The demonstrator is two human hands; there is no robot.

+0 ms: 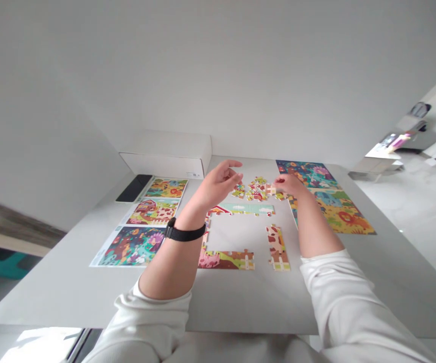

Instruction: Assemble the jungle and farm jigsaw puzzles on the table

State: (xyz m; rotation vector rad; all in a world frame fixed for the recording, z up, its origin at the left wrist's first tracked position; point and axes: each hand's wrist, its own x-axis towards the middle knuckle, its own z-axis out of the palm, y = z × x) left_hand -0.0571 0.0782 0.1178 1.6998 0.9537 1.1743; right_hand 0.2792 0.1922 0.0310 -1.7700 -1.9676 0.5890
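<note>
White table [233, 302] sat against a pale wall, white box [161, 165] and dark flat slab [133, 188] at back left. Your left hand [220, 182] hung half open, thumb and index apart, nothing visible in it. Your right hand [289, 183] had its fingers bunched at the loose pieces [256, 195], by a pale piece [270, 189]; too small to tell if you had it pinched. Joined strips nearer you formed a partial rectangle, likely edges first: top strip [246, 208], lower strip [225, 260], cow strip [276, 247] standing apart from the lower one. Picture sheet [127, 247] on the left probably served as reference. Joined-looking panels [348, 217] were off right, presumably parked out of the way. Your left forearm [174, 267] blocked part of the outline's left side.
</note>
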